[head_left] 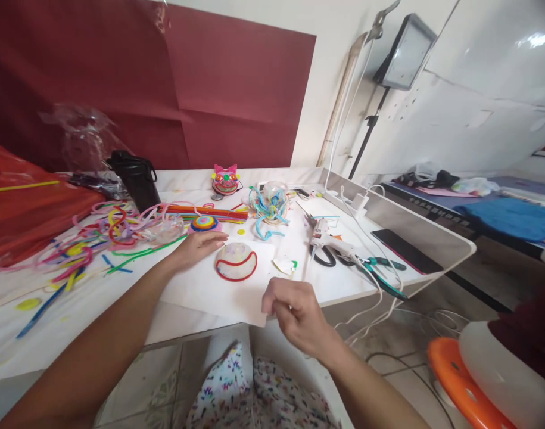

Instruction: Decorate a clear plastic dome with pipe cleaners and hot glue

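My left hand (196, 249) rests over the white paper (201, 298) with fingers stretched out, just in front of a round piece with rainbow rings (205, 224). To its right lies a pale disc (234, 252) with a red fuzzy pipe-cleaner outline shaped like a smiling mouth. Curled beside the paper's front right corner is my right hand (294, 307); its fingers are closed, and whatever they may hold is hidden. A small white scrap with a green bit (286, 265) lies beyond that hand.
A white glue gun (328, 233), teal-handled pliers (383, 280) and a black phone (407, 250) lie at right, with cables trailing off the edge. Loose pipe cleaners (115, 229) spread at left near a black tumbler (133, 179). A pink cat-eared face (226, 180) stands behind.
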The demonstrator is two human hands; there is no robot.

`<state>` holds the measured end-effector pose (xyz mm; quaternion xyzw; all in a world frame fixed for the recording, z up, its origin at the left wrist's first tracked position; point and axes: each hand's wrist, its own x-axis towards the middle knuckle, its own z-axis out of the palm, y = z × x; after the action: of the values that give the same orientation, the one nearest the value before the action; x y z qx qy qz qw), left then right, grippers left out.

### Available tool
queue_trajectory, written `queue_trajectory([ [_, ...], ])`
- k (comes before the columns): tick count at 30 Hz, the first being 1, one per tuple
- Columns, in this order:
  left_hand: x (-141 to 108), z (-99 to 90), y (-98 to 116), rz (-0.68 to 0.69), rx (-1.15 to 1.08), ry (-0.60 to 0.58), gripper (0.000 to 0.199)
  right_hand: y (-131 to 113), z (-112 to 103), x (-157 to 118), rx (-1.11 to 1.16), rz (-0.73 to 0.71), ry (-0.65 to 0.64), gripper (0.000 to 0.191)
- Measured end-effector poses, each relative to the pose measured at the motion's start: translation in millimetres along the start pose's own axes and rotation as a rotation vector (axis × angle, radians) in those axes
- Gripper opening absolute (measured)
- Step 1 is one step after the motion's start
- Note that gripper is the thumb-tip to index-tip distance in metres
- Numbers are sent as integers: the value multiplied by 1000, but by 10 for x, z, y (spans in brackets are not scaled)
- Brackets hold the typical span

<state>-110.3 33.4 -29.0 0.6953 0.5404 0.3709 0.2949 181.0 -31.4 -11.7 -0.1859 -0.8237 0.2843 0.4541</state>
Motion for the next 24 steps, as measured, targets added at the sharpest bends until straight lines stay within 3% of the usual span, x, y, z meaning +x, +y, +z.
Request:
queue_trajectory([
  [3,-22,20,66,37,33,-6,56,28,58,67,-115,-62,-7,28],
  [11,-70,13,118,137,159,-113,51,670,8,528,-306,-38,-155,32],
  [24,-105,15,96,107,289,-170,56,805,67,637,-333,-72,-302,39],
])
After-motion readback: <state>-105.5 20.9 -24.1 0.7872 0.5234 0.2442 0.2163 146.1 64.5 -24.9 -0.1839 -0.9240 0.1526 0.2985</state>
